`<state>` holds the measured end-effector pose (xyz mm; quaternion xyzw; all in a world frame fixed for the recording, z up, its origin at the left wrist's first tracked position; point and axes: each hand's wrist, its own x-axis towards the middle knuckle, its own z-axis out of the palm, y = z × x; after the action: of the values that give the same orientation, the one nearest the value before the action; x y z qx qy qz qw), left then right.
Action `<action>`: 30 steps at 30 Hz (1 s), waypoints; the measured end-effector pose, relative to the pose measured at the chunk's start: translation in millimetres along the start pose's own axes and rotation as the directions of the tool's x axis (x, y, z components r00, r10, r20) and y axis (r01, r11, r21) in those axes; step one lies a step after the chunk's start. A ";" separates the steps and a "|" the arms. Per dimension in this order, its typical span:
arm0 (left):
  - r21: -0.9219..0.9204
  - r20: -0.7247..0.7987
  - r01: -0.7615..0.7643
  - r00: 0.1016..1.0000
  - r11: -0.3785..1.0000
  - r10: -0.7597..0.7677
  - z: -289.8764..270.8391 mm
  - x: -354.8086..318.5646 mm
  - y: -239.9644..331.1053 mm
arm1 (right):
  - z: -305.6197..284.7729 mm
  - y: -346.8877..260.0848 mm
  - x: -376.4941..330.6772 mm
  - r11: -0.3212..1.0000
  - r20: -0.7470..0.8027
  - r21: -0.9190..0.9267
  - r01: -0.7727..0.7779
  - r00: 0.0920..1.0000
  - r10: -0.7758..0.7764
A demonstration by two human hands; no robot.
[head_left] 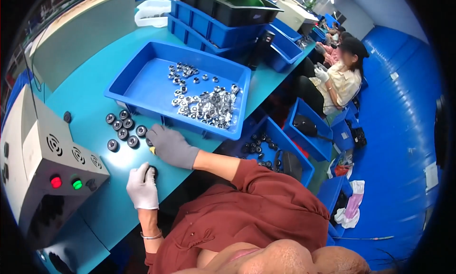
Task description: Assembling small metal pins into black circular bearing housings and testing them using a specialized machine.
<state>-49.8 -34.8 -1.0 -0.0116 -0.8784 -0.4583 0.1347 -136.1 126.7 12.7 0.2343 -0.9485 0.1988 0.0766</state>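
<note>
My left hand (142,187), in a pale glove, is closed round a small black part (154,171) at the table's near edge; the fingers hide most of it. My right hand (172,147), in a dark grey glove, has its fingers curled over a black wheel (148,142). A bit of yellow shows beneath its fingertips, too small to name. Just beyond that hand, several black wheels with silver centres (123,134) stand in a cluster on the teal table (88,102). A blue tray (124,87) behind them holds many shiny metal parts (211,105).
A pale machine (57,155) with a red and a green button stands at the left. Stacked blue bins (204,29) and a black bottle (261,49) are at the back. Low at the right, a blue bin (285,148) contains black wheels. A gloved co-worker (339,79) sits farther right.
</note>
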 end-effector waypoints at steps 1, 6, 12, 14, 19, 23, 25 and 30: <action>-0.006 0.013 -0.022 1.000 1.000 0.022 1.3 2.8 -1.1 | 1.7 3.9 -0.5 1.000 -0.017 -0.009 -0.017 1.000 0.017; 0.357 -0.237 -0.138 0.944 0.924 0.232 -0.4 0.5 -1.6 | -9.4 3.5 -7.9 0.999 0.049 0.043 0.021 0.999 -0.023; -0.237 -0.122 0.020 0.991 0.971 -0.050 12.0 -10.9 23.6 | -24.5 2.5 -36.9 0.404 0.212 0.898 -0.176 0.976 -0.046; -0.216 -0.087 -0.098 0.993 0.971 0.081 4.5 -9.1 48.1 | -44.9 -9.3 -50.4 0.129 0.304 0.947 -0.295 0.951 -0.058; -0.200 -0.107 -0.136 0.987 0.970 0.116 6.7 -18.7 63.2 | -43.8 -12.2 -70.4 0.382 -0.009 0.920 0.090 0.978 -0.207; -0.106 -0.126 -0.214 0.972 0.971 0.200 11.3 -30.0 61.9 | -47.9 -15.2 -79.5 0.484 -0.001 0.869 0.102 0.979 -0.206; -0.093 -0.176 -0.254 0.956 0.963 0.235 11.0 -36.0 60.9 | -48.4 -27.0 -88.1 0.598 -0.236 0.723 0.345 0.937 -0.256; -0.107 -0.175 -0.246 0.958 0.963 0.226 3.6 -45.1 57.4 | -47.1 -24.9 -99.1 0.690 -0.124 0.667 0.282 0.955 -0.271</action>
<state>1.1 6.0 31.9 -0.0879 -0.8259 -0.4935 0.2582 -34.8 167.0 40.4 0.3844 -0.7636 0.5183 0.0225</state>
